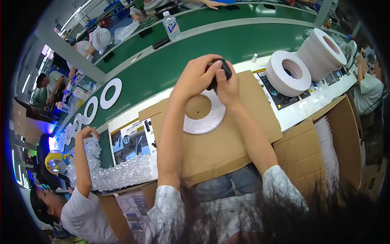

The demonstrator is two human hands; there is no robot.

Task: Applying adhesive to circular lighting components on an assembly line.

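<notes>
While both forearms reach up from the lower edge, the left hand (196, 77) and the right hand (227, 87) meet in 1 shared grip on a small black rounded plastic part (219, 72), the left fingers curled over its top and left side and the right thumb pressed against its lower right, so both hands are closed on it. Directly below the grip, a flat silvery-white ring-shaped disc (205, 116) with a round centre hole lies on a brown cardboard sheet (227, 142), its upper edge just under the right hand. Beyond the grip runs the green counter (162, 67), and to the right of it stand 2 stacks of white foam rings (302, 65), well apart from the hands. Far to the lower left of the grip, a heap of clear plastic pieces (118, 173) lies at the counter's edge, where another person's raised hand (87, 132) hovers above it. A clear plastic water bottle (172, 25) stands well above the grip.
</notes>
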